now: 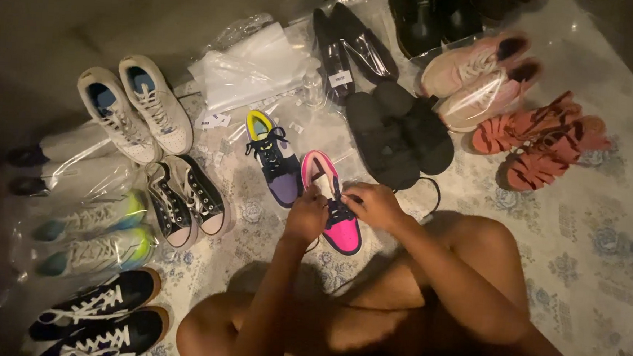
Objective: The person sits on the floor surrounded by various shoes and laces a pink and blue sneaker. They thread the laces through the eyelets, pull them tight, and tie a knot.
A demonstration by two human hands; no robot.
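A bright pink sneaker [335, 206] with a dark navy tongue and laces and a pale inner lining is seen on the patterned floor covering [587, 243], just beyond the knees. Its laces are pinched by the left hand [306, 215] and the right hand [373, 203], fingers closed on them. Just beside it lies a purple sneaker [274, 158] with a yellow collar. Farther off, black slides [398, 132] are laid.
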